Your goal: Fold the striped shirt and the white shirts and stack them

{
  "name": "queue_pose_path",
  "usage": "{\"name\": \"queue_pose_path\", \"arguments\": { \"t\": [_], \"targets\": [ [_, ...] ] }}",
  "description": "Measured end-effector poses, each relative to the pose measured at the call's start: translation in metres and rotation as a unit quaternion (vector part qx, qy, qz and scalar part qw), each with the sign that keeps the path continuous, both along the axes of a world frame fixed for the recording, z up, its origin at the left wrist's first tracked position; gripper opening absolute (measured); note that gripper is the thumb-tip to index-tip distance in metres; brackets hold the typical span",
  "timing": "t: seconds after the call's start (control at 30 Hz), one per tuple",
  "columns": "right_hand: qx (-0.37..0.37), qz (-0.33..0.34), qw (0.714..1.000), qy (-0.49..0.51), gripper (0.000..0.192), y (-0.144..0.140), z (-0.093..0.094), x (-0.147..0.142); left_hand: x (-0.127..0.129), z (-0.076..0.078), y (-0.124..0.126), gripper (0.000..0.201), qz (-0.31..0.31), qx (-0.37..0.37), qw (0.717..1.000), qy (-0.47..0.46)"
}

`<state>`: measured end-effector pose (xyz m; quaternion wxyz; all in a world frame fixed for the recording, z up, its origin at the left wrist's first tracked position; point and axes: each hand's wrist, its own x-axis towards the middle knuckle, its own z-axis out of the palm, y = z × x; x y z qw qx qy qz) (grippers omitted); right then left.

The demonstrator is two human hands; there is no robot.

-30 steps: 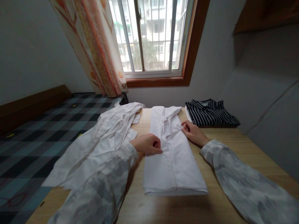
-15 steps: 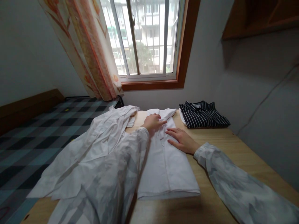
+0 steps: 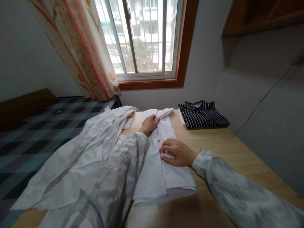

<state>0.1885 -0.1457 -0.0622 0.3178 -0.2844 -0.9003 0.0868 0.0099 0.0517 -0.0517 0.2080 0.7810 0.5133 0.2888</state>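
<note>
A white shirt [image 3: 152, 177], folded into a long narrow shape, lies on the wooden table in front of me. Near its far end, my left hand [image 3: 150, 124] is closed on the fabric, its fingers curled and partly hidden. My right hand [image 3: 178, 152] rests on the shirt's right half around mid-length. Its fingers are bent and the thumb stands apart from them, leaving a gap over the cloth. Left of my left sleeve, more white clothing [image 3: 95, 136] lies spread and wrinkled, hanging past the table's left side.
A folded black-and-white striped shirt [image 3: 204, 115] sits on something white at the table's [image 3: 213, 142] far right. A bed with a checked cover [image 3: 47, 126] stands on the left. Beyond are a window [image 3: 142, 41] and a curtain [image 3: 85, 47]; a wooden shelf [image 3: 261, 19] hangs at upper right.
My right hand has moved toward me along the shirt, its fingers now more bent. My left hand has curled closed on the cloth. The whole view has shifted slightly.
</note>
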Motion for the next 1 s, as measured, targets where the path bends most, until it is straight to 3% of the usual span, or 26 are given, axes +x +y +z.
{"name": "queue_pose_path", "arguments": {
  "t": [0.17, 0.37, 0.5, 0.6, 0.63, 0.7, 0.77, 0.83, 0.9, 1.0],
  "targets": [
    [-0.029, -0.044, 0.998, -0.036, 0.013, -0.015, 0.002, -0.01, -0.003, -0.01, -0.006, 0.02, -0.004, 0.043, 0.999, 0.022],
    [-0.08, -0.186, 0.976, -0.074, 0.033, -0.039, 0.008, -0.028, -0.013, 0.003, -0.005, 0.033, -0.103, 0.019, 0.994, 0.013],
    [-0.126, -0.16, 0.978, -0.039, 0.019, -0.045, 0.008, -0.034, -0.032, 0.013, -0.021, 0.046, -0.138, 0.009, 0.99, 0.006],
    [-0.165, -0.146, 0.975, 0.034, 0.01, -0.045, 0.011, -0.035, -0.057, 0.016, -0.048, 0.039, -0.144, 0.08, 0.986, 0.024],
    [-0.187, -0.152, 0.969, 0.059, 0.009, -0.043, 0.013, -0.035, -0.068, 0.017, -0.058, 0.035, -0.139, 0.108, 0.984, 0.034],
    [-0.241, -0.173, 0.95, 0.097, 0.031, -0.039, 0.017, -0.036, -0.089, 0.019, -0.079, 0.027, -0.131, 0.127, 0.982, 0.058],
    [-0.294, -0.187, 0.929, 0.125, 0.054, -0.032, 0.02, -0.038, -0.109, 0.023, -0.098, 0.035, -0.145, 0.092, 0.981, 0.092],
    [-0.342, -0.182, 0.91, 0.15, 0.065, -0.022, 0.019, -0.042, -0.123, 0.027, -0.114, 0.044, -0.152, 0.046, 0.98, 0.118],
    [-0.393, -0.166, 0.886, 0.183, 0.065, -0.011, 0.016, -0.046, -0.132, 0.029, -0.125, 0.048, -0.15, 0.007, 0.98, 0.131],
    [-0.45, -0.138, 0.855, 0.217, 0.044, 0.001, 0.009, -0.055, -0.138, 0.028, -0.135, 0.045, -0.145, -0.029, 0.982, 0.12]
  ]
}}
